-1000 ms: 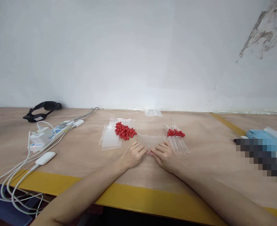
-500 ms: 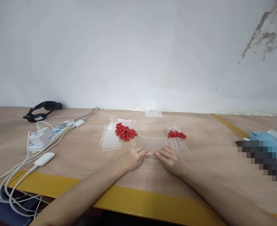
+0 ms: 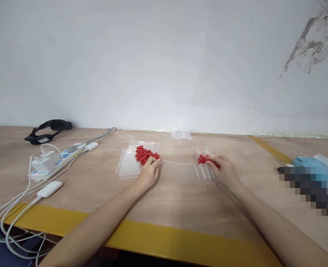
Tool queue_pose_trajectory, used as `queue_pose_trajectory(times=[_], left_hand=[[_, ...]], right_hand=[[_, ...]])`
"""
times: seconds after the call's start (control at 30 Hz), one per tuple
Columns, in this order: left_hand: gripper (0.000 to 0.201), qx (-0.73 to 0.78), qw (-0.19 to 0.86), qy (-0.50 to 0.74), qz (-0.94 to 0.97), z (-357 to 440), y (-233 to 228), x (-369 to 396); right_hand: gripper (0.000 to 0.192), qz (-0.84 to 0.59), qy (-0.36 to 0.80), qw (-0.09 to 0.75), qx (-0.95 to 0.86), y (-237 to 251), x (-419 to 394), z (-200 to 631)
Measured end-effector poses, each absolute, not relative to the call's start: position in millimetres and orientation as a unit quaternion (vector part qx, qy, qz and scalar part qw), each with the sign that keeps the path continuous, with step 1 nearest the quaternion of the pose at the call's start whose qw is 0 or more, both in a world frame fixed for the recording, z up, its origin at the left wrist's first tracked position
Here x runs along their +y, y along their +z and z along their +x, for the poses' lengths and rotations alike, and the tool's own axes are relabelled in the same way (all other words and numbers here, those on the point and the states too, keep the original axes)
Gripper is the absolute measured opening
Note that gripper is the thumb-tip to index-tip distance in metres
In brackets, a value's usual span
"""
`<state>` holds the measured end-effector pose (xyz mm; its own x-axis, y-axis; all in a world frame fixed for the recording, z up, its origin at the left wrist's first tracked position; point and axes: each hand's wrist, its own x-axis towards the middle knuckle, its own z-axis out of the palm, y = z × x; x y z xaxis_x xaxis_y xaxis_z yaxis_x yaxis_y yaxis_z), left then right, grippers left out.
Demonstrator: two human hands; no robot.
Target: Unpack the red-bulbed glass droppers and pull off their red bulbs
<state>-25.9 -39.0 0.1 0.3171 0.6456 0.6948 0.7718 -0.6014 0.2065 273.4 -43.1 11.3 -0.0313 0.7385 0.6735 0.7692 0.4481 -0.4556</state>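
Note:
My left hand (image 3: 148, 175) is closed in a pinch at the right edge of a pile of red rubber bulbs (image 3: 143, 154), its fingertips on one of them. My right hand (image 3: 224, 170) is closed around the red end of a dropper at a small group of droppers (image 3: 203, 158), red bulbs toward me and thin pale stems pointing to the wall. Its fingers hide part of that group. Between my hands lies a row of clear thin tubes (image 3: 183, 173), side by side. Clear plastic bags (image 3: 127, 165) lie partly under the bulb pile.
At the left are a power strip (image 3: 65, 158) with white chargers and cables, a white oval device (image 3: 49, 189) and a black headset strap (image 3: 48, 131). A small clear bag (image 3: 181, 135) lies near the wall. A blue package (image 3: 310, 162) sits at the right, beside a blurred dark object.
My hands were together at the near edge of the tubes, holding a piece between them. They have parted, the left to the bulb pile, the right to the droppers.

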Motion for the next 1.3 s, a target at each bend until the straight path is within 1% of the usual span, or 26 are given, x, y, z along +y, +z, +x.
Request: queue_pose_trajectory(times=[0.2,0.33,0.5,0.7,0.87,0.93,1.0,1.1,1.17,1.23,1.3], left_hand=[[0.017,-0.444,0.064,-0.376,-0.810,-18.6,-6.4,-34.2],[0.021,-0.433,0.034,-0.353,-0.829,-18.0,-7.6,-39.8],[0.027,-0.418,0.020,-0.347,-0.839,-18.6,-7.3,-43.6],[0.022,-0.412,0.025,-0.367,-0.833,-20.5,-5.5,-46.2],[0.018,-0.404,0.032,-0.368,-0.837,-21.3,-3.7,-48.6],[0.017,-0.401,0.031,-0.368,-0.838,-21.7,-3.6,-48.9],[0.016,-0.397,0.032,-0.370,-0.840,-22.0,-3.6,-48.9],[0.015,-0.392,0.033,-0.376,-0.839,-22.1,-3.1,-48.9],[0.015,-0.391,0.032,-0.377,-0.839,-21.8,-2.4,-49.2],[0.014,-0.389,0.030,-0.376,-0.841,-21.5,-1.9,-49.5],[0.013,-0.385,0.030,-0.375,-0.843,-21.6,-2.0,-49.6]], right_hand=[[0.027,-0.571,0.031,0.436,-0.695,9.8,-42.1,269.6],[0.024,-0.599,0.024,0.415,-0.685,14.4,-39.1,276.3],[0.022,-0.692,0.069,0.353,-0.627,18.5,-28.0,309.3],[0.019,-0.744,0.140,0.263,-0.598,9.8,-18.9,329.9],[0.026,-0.747,0.147,0.236,-0.603,3.9,-15.5,330.0],[0.028,-0.752,0.145,0.230,-0.600,3.4,-15.2,331.3],[0.027,-0.756,0.137,0.240,-0.594,3.8,-15.3,332.3],[0.024,-0.746,0.114,0.297,-0.585,7.1,-15.1,329.2],[0.027,-0.724,0.113,0.331,-0.595,10.9,-14.3,322.9],[0.033,-0.700,0.112,0.332,-0.623,14.6,-12.5,314.4],[0.035,-0.690,0.076,0.307,-0.652,16.8,-9.6,305.8]])
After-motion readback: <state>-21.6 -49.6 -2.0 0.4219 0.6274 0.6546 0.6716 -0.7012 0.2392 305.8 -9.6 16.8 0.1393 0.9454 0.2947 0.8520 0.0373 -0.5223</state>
